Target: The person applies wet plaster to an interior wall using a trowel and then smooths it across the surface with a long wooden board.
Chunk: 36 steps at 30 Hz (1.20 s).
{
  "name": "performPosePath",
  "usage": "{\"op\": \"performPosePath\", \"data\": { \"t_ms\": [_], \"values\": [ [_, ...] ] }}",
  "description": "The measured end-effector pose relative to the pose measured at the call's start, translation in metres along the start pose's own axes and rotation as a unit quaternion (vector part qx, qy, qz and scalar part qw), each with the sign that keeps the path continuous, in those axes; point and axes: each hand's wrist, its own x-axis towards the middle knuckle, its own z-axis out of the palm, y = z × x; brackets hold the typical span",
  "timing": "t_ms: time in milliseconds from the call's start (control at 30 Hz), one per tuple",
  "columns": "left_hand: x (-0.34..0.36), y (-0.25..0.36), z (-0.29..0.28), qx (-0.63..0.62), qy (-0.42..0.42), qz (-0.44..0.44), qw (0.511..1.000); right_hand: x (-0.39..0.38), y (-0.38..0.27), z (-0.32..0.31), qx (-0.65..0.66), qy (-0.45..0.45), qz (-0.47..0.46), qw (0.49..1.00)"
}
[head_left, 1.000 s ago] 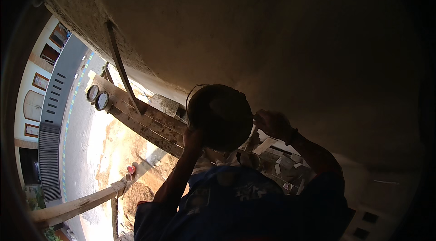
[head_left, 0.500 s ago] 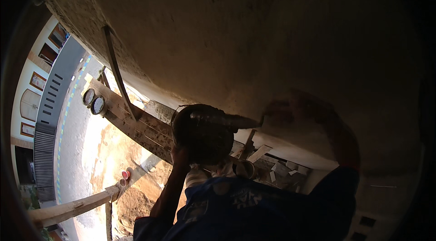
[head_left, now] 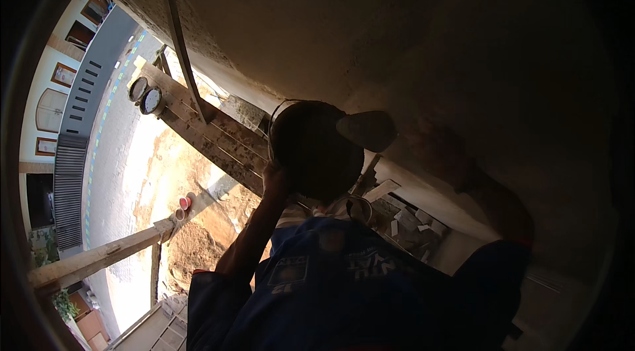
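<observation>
A dark round bucket (head_left: 311, 153) is held up in front of my chest, its contents lost in shadow. My left hand (head_left: 274, 180) grips the near left side of the bucket. At the bucket's right rim is the blade of a trowel (head_left: 368, 130), its broad face showing. The trowel's handle runs into the gloom toward my right hand (head_left: 440, 153), which is closed around it, though its fingers are hardly visible. Beyond both hands rises a plastered wall (head_left: 278, 27), dark on the right side.
A plank platform (head_left: 228, 146) carries two small buckets (head_left: 151, 100) at its far end. A slanting wooden brace (head_left: 182, 47) meets it. Lower left runs a wooden beam (head_left: 106, 257) with a red cup (head_left: 185, 203). Rubble (head_left: 407, 222) lies below right.
The trowel's blade has turned from nearly edge-on to broad face and shifted right, from over the bucket to its rim. In the picture, the bucket sits higher and farther right.
</observation>
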Motion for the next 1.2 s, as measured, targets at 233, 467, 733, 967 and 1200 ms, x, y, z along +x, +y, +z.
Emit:
{"op": "performPosePath", "data": {
  "t_ms": [233, 467, 733, 967, 1200],
  "values": [
    [-0.001, 0.014, 0.016, 0.047, -0.011, 0.050, 0.998, 0.020, -0.028, 0.084, 0.103, -0.095, -0.014, 0.990],
    [0.006, 0.023, 0.017, 0.076, 0.010, 0.066, 0.995, -0.002, -0.035, 0.089, 0.199, -0.001, 0.007, 0.980],
    [-0.015, 0.044, 0.021, 0.029, -0.035, 0.024, 0.999, 0.004, -0.027, 0.109, 0.181, 0.093, -0.006, 0.979],
    [-0.012, 0.035, 0.013, 0.028, -0.003, 0.028, 0.999, 0.020, -0.026, 0.014, 0.223, -0.045, 0.088, 0.970],
    [-0.011, 0.037, 0.001, -0.015, -0.026, 0.025, 0.999, 0.025, -0.016, -0.115, 0.207, 0.016, 0.036, 0.977]
  ]
}}
